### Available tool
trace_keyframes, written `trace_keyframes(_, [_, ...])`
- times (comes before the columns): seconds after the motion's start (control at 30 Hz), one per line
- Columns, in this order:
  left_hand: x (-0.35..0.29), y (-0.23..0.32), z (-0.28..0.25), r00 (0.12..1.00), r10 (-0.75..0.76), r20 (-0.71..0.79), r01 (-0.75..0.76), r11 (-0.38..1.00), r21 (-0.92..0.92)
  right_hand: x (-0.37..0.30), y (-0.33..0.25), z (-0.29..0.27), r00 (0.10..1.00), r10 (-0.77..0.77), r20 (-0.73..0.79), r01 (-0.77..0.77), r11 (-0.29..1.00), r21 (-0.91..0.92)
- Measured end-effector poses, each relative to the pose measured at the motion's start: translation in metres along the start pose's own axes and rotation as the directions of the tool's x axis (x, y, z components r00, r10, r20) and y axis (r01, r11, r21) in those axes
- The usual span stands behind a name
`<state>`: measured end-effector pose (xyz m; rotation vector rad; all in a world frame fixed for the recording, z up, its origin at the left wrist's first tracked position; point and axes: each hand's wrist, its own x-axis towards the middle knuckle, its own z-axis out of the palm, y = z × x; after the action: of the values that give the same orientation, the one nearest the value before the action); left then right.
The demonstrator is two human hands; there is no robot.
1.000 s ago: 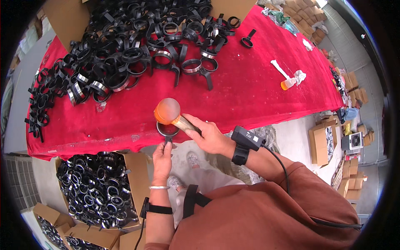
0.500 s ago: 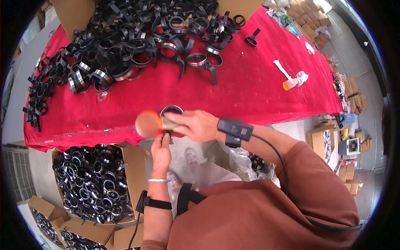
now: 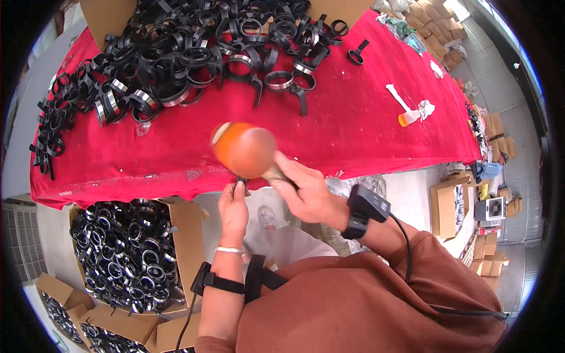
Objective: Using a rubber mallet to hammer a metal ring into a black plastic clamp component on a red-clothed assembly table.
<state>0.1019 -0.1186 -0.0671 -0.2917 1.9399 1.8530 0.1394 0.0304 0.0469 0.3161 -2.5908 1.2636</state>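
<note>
My right hand point(image 3: 311, 193) is closed around the handle of a mallet point(image 3: 246, 152) with an orange, rounded head. The mallet is raised over the table's near edge and somewhat blurred by motion. Just below it, my left hand point(image 3: 233, 206) pinches the dark stem of a black ring part point(image 3: 241, 179). The mallet head hides the ring end of that part. A large heap of black ring parts with handles point(image 3: 170, 88), some with silver bands, covers the far left of the table.
A red cloth point(image 3: 353, 123) covers the table. At right lie a second mallet point(image 3: 406, 117), white-handled and orange-headed, and crumpled tissue point(image 3: 426, 108). One lone black ring part point(image 3: 356, 54) sits farther back. Below left, a cardboard box point(image 3: 187, 235) holds many ring parts.
My right hand has drawn right and slightly down, and the mallet head has swung up and right, now covering the ring seen before. My left hand stays nearly in place.
</note>
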Motion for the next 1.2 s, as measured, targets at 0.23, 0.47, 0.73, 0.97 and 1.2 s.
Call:
trace_keyframes(0.23, [-0.015,0.015,0.006,0.996,0.084,-0.037,-0.088,0.985,-0.148,-0.044,-0.007,0.003,0.976,0.174,0.128,-0.112,0.914,-0.389])
trace_keyframes(0.47, [-0.023,0.026,0.005,0.994,0.099,-0.048,-0.105,0.980,-0.167,-0.028,-0.034,-0.005,0.989,-0.087,-0.119,0.055,0.968,-0.243])
trace_keyframes(0.73, [0.001,0.002,-0.001,0.990,0.135,0.030,-0.135,0.991,0.000,-0.026,-0.018,0.022,0.999,0.025,0.048,0.001,0.879,-0.477])
trace_keyframes(0.97, [-0.006,-0.006,0.002,0.964,0.264,0.018,-0.265,0.961,0.084,-0.040,-0.021,0.013,0.998,0.029,0.054,-0.003,0.902,-0.432])
trace_keyframes(1.2, [-0.013,0.015,0.004,0.998,0.054,-0.015,-0.055,0.997,-0.056,-0.053,-0.015,-0.015,0.994,0.047,-0.098,-0.072,0.960,-0.269])
